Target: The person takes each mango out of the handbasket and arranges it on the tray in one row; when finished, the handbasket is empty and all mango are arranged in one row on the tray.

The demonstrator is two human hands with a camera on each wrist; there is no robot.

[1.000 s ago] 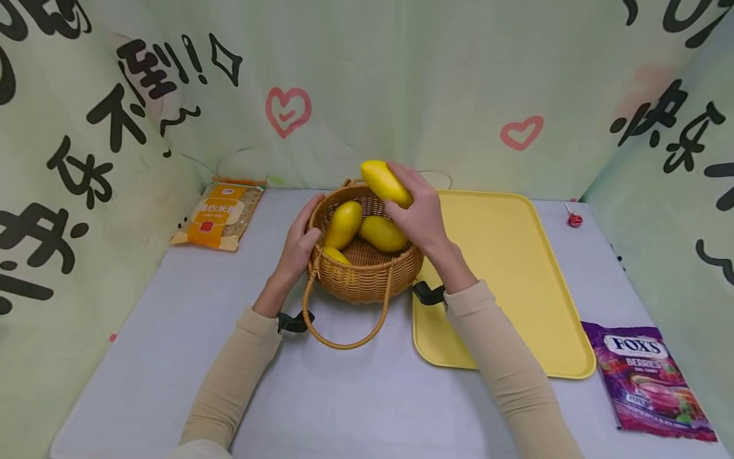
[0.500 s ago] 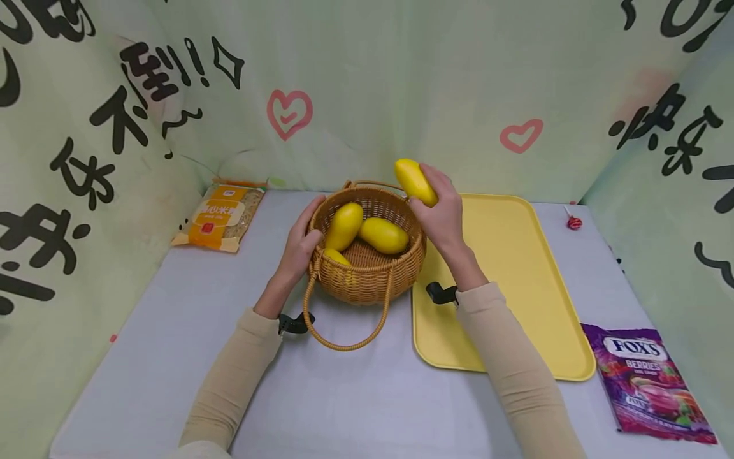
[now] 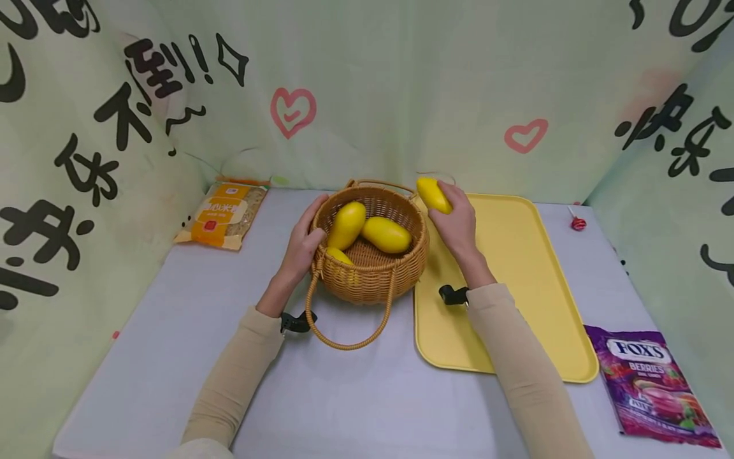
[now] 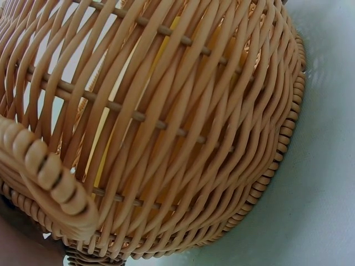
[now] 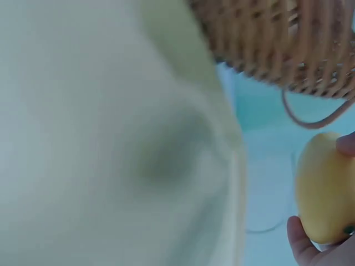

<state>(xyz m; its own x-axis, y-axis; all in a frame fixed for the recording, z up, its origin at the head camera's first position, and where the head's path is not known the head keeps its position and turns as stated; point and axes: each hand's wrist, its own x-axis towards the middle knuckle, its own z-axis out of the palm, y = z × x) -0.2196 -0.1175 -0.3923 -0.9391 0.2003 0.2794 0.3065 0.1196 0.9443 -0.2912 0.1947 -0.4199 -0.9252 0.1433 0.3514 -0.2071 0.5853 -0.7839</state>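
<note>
A brown wicker basket (image 3: 367, 284) with three yellow mangoes visible inside, one of them (image 3: 387, 234) lying at the right, stands mid-table. My left hand (image 3: 301, 245) grips its left rim, thumb near the inner edge. In my right hand (image 3: 457, 223) is another yellow mango (image 3: 434, 195), held above the far left part of the yellow tray (image 3: 516, 268), just right of the basket. The left wrist view is filled by the basket's woven side (image 4: 166, 127). In the right wrist view fingers and thumb hold the mango (image 5: 327, 188), whose right part is cut off by the frame.
At the back left lies an orange-and-clear food packet (image 3: 223, 215). A red lollipop (image 3: 577, 223) is at the back right, and a purple candy bag (image 3: 654, 386) sits beside the tray's near right corner. Printed curtains (image 3: 367, 83) rise behind the table.
My right hand has carried its mango from over the basket to the right, past the rim, and slightly lower. My left hand has kept its grip on the basket.
</note>
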